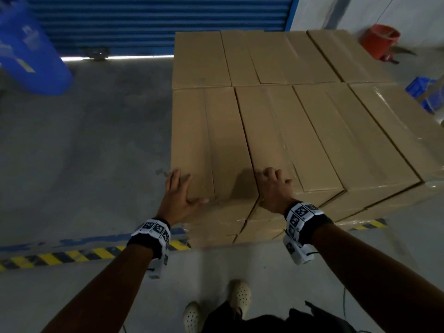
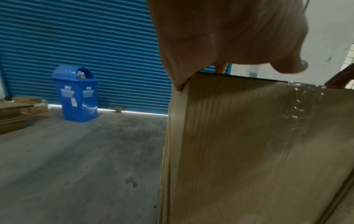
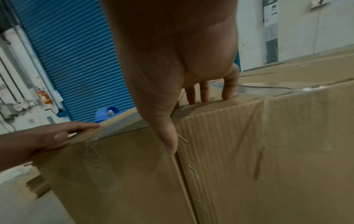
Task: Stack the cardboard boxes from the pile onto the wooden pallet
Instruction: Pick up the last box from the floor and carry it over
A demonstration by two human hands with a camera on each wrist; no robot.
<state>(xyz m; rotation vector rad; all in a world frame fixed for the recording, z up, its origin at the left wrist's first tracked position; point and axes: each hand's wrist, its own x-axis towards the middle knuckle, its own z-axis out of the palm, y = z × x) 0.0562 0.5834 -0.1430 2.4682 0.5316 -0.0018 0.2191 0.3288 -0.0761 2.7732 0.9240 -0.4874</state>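
Left hand (image 1: 179, 197) flat on near-left corner of the near-left box (image 1: 211, 140), fingers straight, thumb spread along near top edge; pressing, not clasping. In left wrist view palm (image 2: 220, 37) sits over that box's top-left corner, taped front face below. Right hand (image 1: 272, 188) at seam betw. near-left box and next box (image 1: 288, 140) to its right; fingers (image 3: 229, 86) curled down onto top of next box by the seam, thumb (image 3: 168, 136) pointing down the front along the vertical gap. Not clear whether right hand actually grips a box edge or only hooks into the gap. Both boxes in top layer of box stack (image 1: 324, 56), near row of four long cartons side by side, second row behind, more layers under; clear tape and wrap on tops and fronts. Stack stands right of center on grey concrete floor (image 1: 84, 152). Pallet not discernible under stack. Yellow-black floor stripe (image 1: 60, 257) runs along near edge of stack, left of it. Blue bin (image 2: 75, 94) far left against blue roller shutter (image 2: 86, 45). Red bucket (image 1: 380, 40) far right by white wall. Flattened cardboard (image 2: 13, 115) on floor far left. Person's pale perforated shoes (image 1: 240, 295) at near edge.
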